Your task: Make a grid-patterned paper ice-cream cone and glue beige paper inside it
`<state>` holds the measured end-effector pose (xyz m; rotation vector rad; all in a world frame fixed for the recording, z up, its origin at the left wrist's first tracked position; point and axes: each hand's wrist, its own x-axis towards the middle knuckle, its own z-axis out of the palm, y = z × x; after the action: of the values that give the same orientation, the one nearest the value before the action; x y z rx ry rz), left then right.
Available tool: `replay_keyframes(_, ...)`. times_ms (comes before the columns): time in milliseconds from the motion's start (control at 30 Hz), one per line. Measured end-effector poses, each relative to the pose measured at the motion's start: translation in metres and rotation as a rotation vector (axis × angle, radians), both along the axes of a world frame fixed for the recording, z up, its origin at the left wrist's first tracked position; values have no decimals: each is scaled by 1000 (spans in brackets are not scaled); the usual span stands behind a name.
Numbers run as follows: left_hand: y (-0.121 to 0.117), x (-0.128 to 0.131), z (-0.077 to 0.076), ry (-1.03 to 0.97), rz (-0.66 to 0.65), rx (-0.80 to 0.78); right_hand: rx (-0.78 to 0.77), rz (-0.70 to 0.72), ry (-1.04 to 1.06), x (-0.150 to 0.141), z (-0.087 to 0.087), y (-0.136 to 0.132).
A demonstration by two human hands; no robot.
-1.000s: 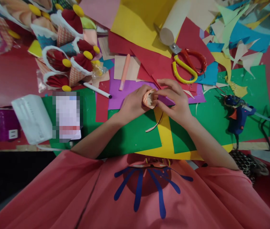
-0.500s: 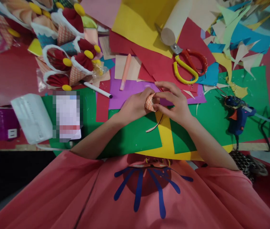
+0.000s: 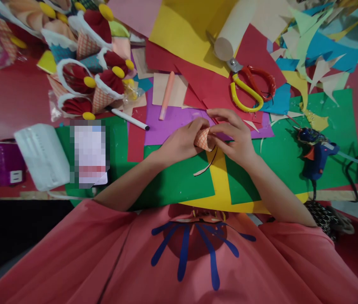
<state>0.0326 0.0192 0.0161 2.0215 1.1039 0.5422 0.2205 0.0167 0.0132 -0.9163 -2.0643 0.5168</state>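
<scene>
A small orange-and-white checked cone (image 3: 203, 139) is held between my two hands above the green and purple sheets. My left hand (image 3: 187, 136) wraps its fingers round the cone's left side. With its thumb and fingertips, my right hand (image 3: 233, 134) grips the cone's right edge, the other fingers arched above. Just below the hands, a thin pale strip (image 3: 202, 172) lies curled on the green foam sheet (image 3: 179, 181). Yellow-and-red-handled scissors (image 3: 248, 93) rest beyond my right hand. A peach marker (image 3: 166, 96) and a white pen (image 3: 131, 119) lie beyond my left hand.
Finished cones (image 3: 104, 90) with white trim and yellow dots crowd the far left. A blue glue gun (image 3: 316, 154) with its cord stands at the right. Paper scraps (image 3: 321, 67) pile up at the far right. A phone (image 3: 90, 154) and a white box (image 3: 42, 156) lie at the left.
The checked cone has turned in my hands, so more of its patterned side shows. Both hands have shifted slightly; the things around them stay put.
</scene>
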Motion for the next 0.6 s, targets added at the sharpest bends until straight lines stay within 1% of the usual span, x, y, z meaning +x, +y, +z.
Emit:
replay_keyframes(133,1,-1,-2,29,-19,22,83,-7,20,0,4,-1)
replay_keyframes(200,2,-3,-7,15,-9,37,83,-21,50,1,9,0)
replay_keyframes(267,3,-4,-12,-32,20,56,46,-59,119,4,12,2)
replay_keyframes(367,6,-5,-19,-108,80,113,2,-171,252,16,10,12)
replay_keyframes(433,8,-5,-20,-155,109,170,1,-260,274,25,5,20)
replay_keyframes(533,11,-5,-18,-268,79,268,32,-389,178,33,3,24)
replay_keyframes(600,12,-5,-18,-314,33,312,98,-437,107,31,9,20)
